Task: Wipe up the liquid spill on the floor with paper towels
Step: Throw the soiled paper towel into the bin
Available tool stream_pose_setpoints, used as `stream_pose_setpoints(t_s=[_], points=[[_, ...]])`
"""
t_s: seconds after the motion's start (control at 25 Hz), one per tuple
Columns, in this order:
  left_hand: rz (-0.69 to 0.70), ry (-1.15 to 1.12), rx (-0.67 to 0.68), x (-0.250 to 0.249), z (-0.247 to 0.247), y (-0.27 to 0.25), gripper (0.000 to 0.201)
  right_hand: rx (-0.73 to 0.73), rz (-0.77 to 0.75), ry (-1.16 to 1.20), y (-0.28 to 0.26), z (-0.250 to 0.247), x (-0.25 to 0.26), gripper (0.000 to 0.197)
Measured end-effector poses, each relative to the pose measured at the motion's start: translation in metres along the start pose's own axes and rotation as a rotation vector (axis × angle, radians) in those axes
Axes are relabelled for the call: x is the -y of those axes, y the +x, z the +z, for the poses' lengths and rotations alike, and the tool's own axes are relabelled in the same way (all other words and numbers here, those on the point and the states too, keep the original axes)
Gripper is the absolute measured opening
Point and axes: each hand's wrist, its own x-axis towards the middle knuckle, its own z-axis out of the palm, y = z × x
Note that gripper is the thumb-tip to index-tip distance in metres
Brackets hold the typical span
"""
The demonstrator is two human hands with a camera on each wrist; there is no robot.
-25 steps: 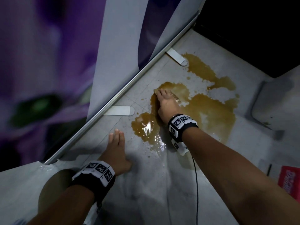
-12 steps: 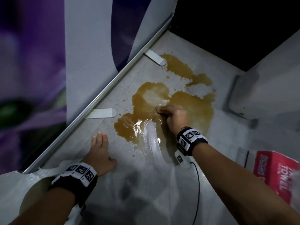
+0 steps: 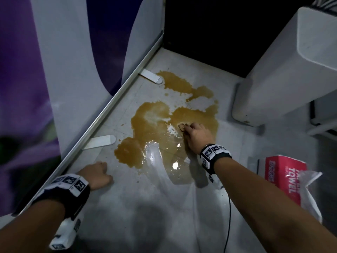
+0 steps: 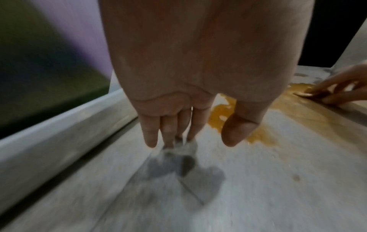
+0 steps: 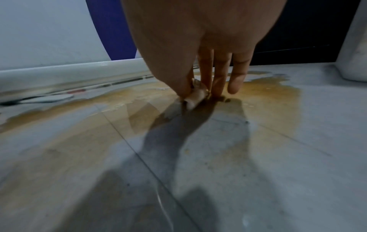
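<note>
A brown liquid spill point(image 3: 197, 115) spreads over the pale tiled floor point(image 3: 145, 207). My right hand point(image 3: 186, 128) is in the middle of the puddle and pinches a small, soaked wad of paper towel point(image 3: 181, 127) against the floor. In the right wrist view the thumb and fingers point(image 5: 218, 81) grip the brown-stained wad point(image 5: 195, 96). My left hand point(image 3: 98, 170) props on the dry floor at the near left, just short of the spill point(image 4: 220, 116). In the left wrist view its fingertips point(image 4: 168, 138) touch the tile and hold nothing.
A red paper towel box point(image 3: 284, 178) with a crumpled plastic bag point(image 3: 310, 190) sits at the right. A white appliance point(image 3: 284, 70) stands at the far right. A banner stand's metal rail point(image 3: 116, 103) and two flat feet point(image 3: 102, 141) border the spill on the left.
My right hand has dragged the towel from the puddle's far left part toward me and to the right, leaving a paler patch. The left hand went from flat to propped on its fingertips.
</note>
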Motion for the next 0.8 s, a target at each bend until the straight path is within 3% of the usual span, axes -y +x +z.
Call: stream_pose_setpoints(t_s=[0.12, 0.28, 0.4, 0.48, 0.6, 0.8], points=[[0.063, 0.092, -0.030, -0.022, -0.040, -0.013, 0.039, 0.123, 0.101, 0.116, -0.002, -0.024, -0.015, 0.023], [0.197, 0.069, -0.219, -0.078, -0.109, -0.044, 0.063, 0.120, 0.137, 0.205, -0.009, -0.093, -0.053, 0.014], [0.292, 0.061, -0.381, -0.134, -0.167, -0.071, 0.040, -0.012, 0.145, 0.316, -0.016, -0.168, -0.087, 0.014], [0.368, 0.048, -0.490, -0.178, -0.197, -0.087, 0.036, -0.107, 0.130, 0.390, -0.025, -0.222, -0.104, 0.010], [0.486, 0.038, -0.591, -0.247, -0.223, -0.110, 0.036, -0.221, 0.134, 0.614, -0.034, -0.283, -0.122, 0.008], [0.677, 0.014, -0.654, -0.362, -0.237, -0.155, 0.052, -0.620, 0.182, 1.055, -0.042, -0.333, -0.155, 0.002]])
